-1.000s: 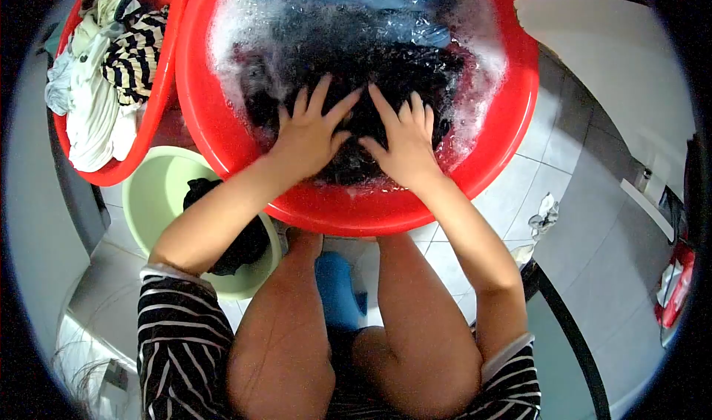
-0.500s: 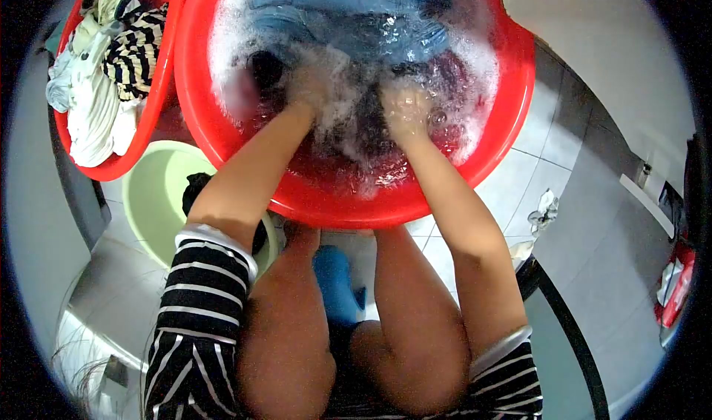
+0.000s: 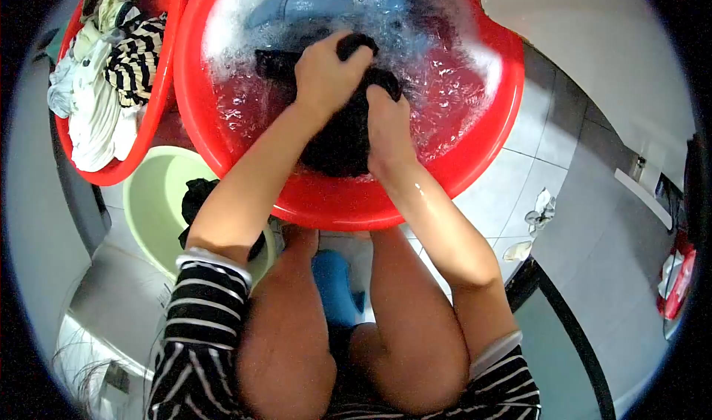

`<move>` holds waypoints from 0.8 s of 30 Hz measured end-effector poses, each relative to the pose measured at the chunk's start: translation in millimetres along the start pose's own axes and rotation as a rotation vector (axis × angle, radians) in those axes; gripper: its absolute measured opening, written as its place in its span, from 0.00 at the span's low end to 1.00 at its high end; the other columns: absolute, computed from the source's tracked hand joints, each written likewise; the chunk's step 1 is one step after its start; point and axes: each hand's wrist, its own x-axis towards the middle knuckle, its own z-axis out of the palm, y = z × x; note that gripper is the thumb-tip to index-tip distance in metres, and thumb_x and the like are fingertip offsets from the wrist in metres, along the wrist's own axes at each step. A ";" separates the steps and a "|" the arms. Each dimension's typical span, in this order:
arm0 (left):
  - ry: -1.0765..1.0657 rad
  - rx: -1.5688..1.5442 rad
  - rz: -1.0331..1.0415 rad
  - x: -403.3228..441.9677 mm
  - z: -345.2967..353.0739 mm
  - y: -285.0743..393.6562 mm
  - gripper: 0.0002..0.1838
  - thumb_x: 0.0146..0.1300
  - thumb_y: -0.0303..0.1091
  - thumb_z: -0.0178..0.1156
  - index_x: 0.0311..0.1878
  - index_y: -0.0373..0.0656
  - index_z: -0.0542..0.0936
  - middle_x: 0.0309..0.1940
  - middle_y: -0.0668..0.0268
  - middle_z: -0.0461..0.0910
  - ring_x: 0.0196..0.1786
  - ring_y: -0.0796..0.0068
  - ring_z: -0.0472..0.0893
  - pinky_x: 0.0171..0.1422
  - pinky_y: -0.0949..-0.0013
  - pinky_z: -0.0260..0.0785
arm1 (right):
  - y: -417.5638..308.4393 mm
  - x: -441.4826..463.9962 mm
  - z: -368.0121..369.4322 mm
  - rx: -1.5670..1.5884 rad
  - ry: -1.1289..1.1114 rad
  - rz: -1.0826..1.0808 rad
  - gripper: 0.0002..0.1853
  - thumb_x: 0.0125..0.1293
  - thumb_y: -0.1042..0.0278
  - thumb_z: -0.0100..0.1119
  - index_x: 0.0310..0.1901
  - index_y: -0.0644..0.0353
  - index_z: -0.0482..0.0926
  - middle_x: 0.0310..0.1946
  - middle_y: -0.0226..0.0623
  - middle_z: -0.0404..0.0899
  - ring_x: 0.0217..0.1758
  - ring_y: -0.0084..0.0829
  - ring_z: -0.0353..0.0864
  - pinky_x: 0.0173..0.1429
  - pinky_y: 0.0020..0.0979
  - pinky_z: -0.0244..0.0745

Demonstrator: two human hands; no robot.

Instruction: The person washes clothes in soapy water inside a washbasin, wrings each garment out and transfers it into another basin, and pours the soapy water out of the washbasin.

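In the upper middle of the frame, the left hand (image 3: 330,75) and right hand (image 3: 389,127) both have their fingers closed around a bunched black garment (image 3: 341,134), held over the near half of a big red basin (image 3: 341,209). Blue denim (image 3: 319,1) lies in the sudsy water (image 3: 452,86) at the top. At upper left, another red tub (image 3: 111,175) holds white clothes (image 3: 93,120) and a striped cloth (image 3: 137,60). Below it, a pale green basin (image 3: 152,205) contains black fabric (image 3: 199,197).

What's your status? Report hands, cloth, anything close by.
Left hand, right hand: both gripping black cloth. Cloth bunched, inside red basin. Blue garment just beyond, in suds.
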 end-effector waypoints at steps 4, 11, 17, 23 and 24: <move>-0.089 0.013 0.261 -48.2 -5.9 25.0 0.16 0.48 0.35 0.60 0.39 0.35 0.78 0.34 0.52 0.81 0.40 0.61 0.82 0.47 0.66 0.71 | -8.5 4.0 -15.8 0.287 -0.145 0.091 0.14 0.62 0.71 0.45 0.48 0.62 0.73 0.39 0.33 0.76 0.41 0.29 0.75 0.47 0.31 0.71; 0.031 0.516 0.402 -28.4 -63.9 -26.9 0.24 0.45 0.31 0.58 0.51 0.50 0.76 0.52 0.59 0.72 0.55 0.55 0.70 0.61 0.57 0.61 | -41.6 20.3 -72.7 -0.398 -0.034 -0.418 0.15 0.61 0.71 0.57 0.49 0.63 0.70 0.42 0.37 0.77 0.42 0.28 0.75 0.49 0.28 0.70; -0.317 0.710 0.475 -51.4 -35.4 -45.6 0.38 0.52 0.42 0.60 0.68 0.67 0.57 0.68 0.59 0.54 0.70 0.50 0.51 0.65 0.38 0.46 | -7.8 1.2 -56.2 -1.316 -0.105 -0.826 0.38 0.52 0.56 0.65 0.64 0.51 0.61 0.49 0.60 0.68 0.57 0.56 0.63 0.64 0.44 0.55; -0.153 0.877 0.275 -5.6 -2.3 -91.0 0.35 0.56 0.45 0.57 0.67 0.57 0.59 0.62 0.51 0.64 0.62 0.49 0.66 0.63 0.48 0.58 | 31.5 59.6 -56.2 -1.795 -0.035 -0.915 0.35 0.54 0.48 0.60 0.64 0.42 0.63 0.60 0.53 0.61 0.61 0.49 0.61 0.63 0.54 0.53; 0.023 0.958 0.371 -8.7 5.0 -80.3 0.33 0.57 0.45 0.56 0.66 0.53 0.61 0.60 0.49 0.67 0.59 0.48 0.69 0.62 0.50 0.61 | 37.3 71.8 -53.5 -1.729 0.007 -0.818 0.25 0.55 0.48 0.58 0.55 0.40 0.73 0.61 0.47 0.62 0.64 0.45 0.58 0.63 0.53 0.52</move>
